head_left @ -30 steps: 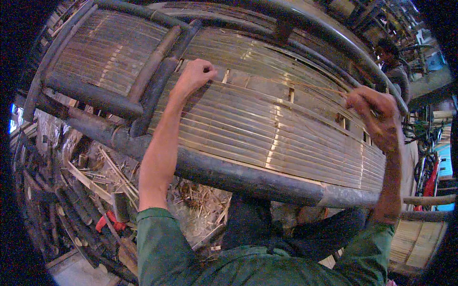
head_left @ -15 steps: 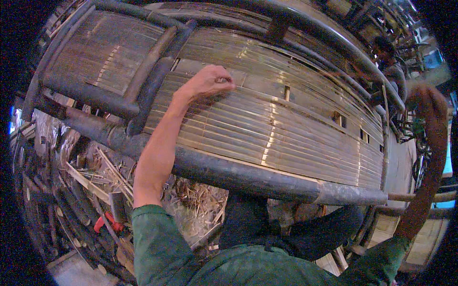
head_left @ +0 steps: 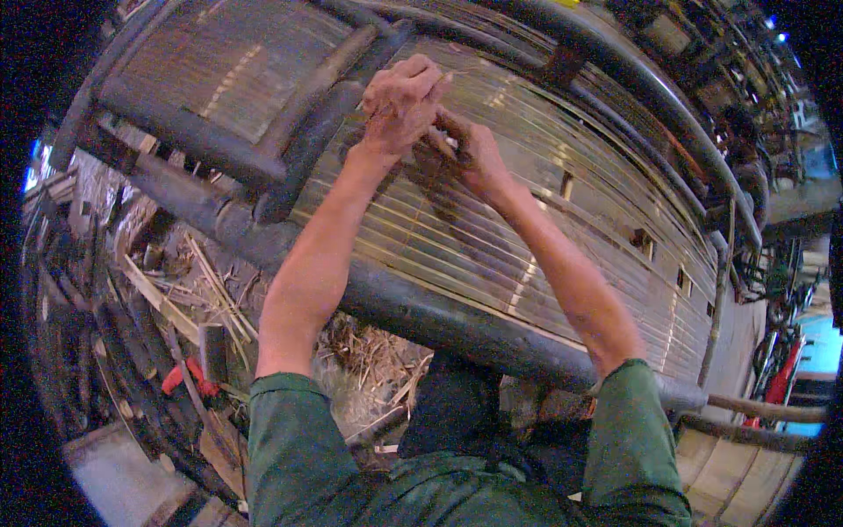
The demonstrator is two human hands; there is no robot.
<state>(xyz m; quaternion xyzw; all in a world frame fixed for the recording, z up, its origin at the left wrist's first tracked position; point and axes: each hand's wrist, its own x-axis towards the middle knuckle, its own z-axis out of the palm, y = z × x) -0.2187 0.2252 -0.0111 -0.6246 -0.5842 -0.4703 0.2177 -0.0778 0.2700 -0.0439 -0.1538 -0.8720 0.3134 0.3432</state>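
My left hand (head_left: 399, 101) is closed in a fist over the far left part of a slatted bamboo panel (head_left: 650, 290). Close against it on the right is my right hand (head_left: 474, 158), its fingers bent and pressed together. Whatever the two hands grip between them is hidden or too small to name. Thin pale strips run lengthwise along the panel, with a few dark slots toward the right. A thick dark bamboo pole (head_left: 421, 316) frames the panel's near edge, crossing under both my forearms.
A smaller slatted panel (head_left: 193, 88) framed by dark poles lies at the left. Several dark poles (head_left: 132, 386) and a red object (head_left: 189, 378) are at the lower left. Shavings (head_left: 369, 360) litter the ground by my legs. Another person (head_left: 746, 167) is at the far right.
My right hand has come in from the far right to meet my left hand. My left hand has shifted farther away over the panel. The view has turned slightly.
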